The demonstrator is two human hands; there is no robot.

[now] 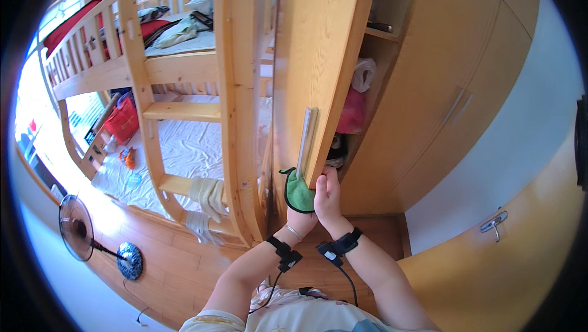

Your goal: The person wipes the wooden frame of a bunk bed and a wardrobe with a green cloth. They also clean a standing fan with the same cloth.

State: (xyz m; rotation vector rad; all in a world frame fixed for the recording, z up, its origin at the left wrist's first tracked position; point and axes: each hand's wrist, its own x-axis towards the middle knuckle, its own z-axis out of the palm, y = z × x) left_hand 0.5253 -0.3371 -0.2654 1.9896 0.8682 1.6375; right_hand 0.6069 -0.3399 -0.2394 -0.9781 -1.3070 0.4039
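Note:
A wooden wardrobe door [317, 56] stands ajar in front of me, with a long metal handle [307, 141] on its face. My left hand [301, 218] holds a green cloth [299, 194] with black edging at the door's lower end, just below the handle. The cloth hides most of the left fingers. Beside it, my right hand [327, 194] grips the edge of the same door, its thumb on the near side and other fingers partly hidden behind. Inside the wardrobe hangs a pink bag [353, 110] below a white plastic bag [364, 74].
A wooden bunk bed [138, 79] with a ladder stands at the left, towels [209, 196] draped over its lower rungs. On the floor at lower left is a standing fan [77, 228]. Closed wardrobe doors [441, 79] and a room door with a lever handle [494, 224] are at right.

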